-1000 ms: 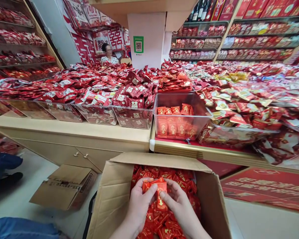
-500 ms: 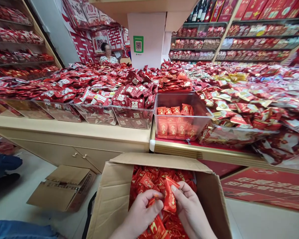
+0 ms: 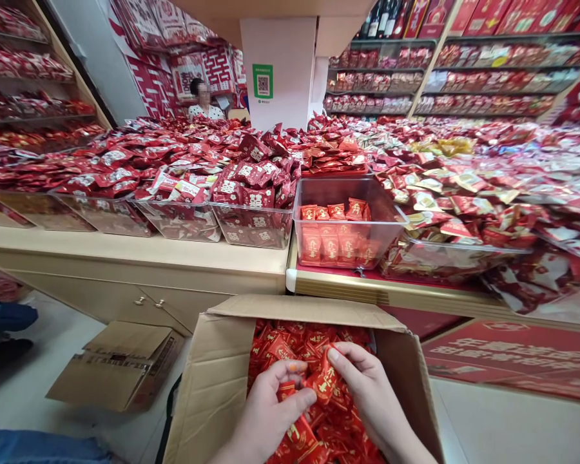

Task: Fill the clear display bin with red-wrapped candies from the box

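Left edge, lower: blue denim [image 3: 33, 448]; above it, a smaller carton [image 3: 99, 380] on the floor, flaps up, apart from the larger box.

Lower centre: opened cardboard box [image 3: 212, 380] in front of the table [image 3: 183, 251], holding a loose pile of red packets [image 3: 273, 348] with gold print.

Left hand [image 3: 270, 406]: over the pile, fingers curled. Thumb and forefinger stand wider apart than half a second ago. A red packet shows between them; whether it is gripped or lies beneath, cannot tell.

Right of it: upright-tilted packet [image 3: 323, 381], top corner pinched between right thumb and forefinger, gold characters now turned more fully to the camera. Right hand [image 3: 374, 390] reaches in from lower right. Reading: the packet's face is easy to see, and the right hand has the surer hold.

Above the box, centre: clear bin [image 3: 389, 227] on the table, similar packets standing in rows low inside, with bare wall up to the rim. Filled bins press close on both sides; access looks best from above or the front.

Clearances: box flaps flank both forearms, and the back flap crosses between hands and table edge. Right of the box, pale floor [image 3: 468, 422] gives elbow room.
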{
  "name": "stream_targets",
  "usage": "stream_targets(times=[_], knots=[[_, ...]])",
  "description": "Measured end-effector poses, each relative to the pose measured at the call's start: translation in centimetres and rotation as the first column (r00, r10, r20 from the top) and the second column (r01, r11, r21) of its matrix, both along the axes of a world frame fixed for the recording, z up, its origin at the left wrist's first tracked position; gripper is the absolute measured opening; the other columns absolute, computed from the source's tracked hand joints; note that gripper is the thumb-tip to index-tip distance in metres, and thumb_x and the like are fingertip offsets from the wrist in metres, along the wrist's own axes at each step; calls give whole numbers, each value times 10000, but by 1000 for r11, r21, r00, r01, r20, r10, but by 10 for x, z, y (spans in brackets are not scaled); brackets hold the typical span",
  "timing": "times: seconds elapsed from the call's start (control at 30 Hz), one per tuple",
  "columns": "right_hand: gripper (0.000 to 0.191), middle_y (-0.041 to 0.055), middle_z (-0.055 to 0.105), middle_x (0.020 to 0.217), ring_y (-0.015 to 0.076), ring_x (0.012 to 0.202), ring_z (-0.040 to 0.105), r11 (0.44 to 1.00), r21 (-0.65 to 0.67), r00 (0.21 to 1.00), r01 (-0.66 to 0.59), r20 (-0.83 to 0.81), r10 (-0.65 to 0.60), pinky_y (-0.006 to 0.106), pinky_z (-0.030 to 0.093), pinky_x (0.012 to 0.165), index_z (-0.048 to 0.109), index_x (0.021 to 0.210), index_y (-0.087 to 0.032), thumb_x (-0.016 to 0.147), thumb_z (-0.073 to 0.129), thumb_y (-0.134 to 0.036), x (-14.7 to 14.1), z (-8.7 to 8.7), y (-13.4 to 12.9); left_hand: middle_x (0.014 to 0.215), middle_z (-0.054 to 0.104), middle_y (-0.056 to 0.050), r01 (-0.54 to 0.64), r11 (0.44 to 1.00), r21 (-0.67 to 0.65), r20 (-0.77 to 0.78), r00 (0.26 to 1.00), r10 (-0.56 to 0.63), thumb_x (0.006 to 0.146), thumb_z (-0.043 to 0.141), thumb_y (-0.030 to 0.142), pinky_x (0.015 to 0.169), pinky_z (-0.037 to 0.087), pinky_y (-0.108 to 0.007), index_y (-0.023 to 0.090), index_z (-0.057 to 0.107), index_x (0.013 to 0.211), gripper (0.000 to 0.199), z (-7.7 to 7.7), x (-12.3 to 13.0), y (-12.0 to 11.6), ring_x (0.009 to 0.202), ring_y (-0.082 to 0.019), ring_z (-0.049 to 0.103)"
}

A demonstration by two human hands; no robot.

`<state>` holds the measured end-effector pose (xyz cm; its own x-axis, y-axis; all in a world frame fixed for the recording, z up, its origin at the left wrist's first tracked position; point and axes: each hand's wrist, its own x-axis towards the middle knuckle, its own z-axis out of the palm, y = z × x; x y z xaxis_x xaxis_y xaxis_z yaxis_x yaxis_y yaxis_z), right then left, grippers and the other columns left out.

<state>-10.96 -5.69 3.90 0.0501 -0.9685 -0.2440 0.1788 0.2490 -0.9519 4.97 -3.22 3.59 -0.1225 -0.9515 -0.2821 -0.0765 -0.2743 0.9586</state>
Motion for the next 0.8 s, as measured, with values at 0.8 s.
stream_targets(times=[0.8], knots=[[198,-18,647,819,128,826,569,963,140,793,229,547,-268,263,443,782,664,687,-252,561,771,-361,4,4,6,838,642,-54,-10,987,161,-320,945,62,772,493,499,393,420,-168,215,594,958,355,10,-14,1,504,-99,567]])
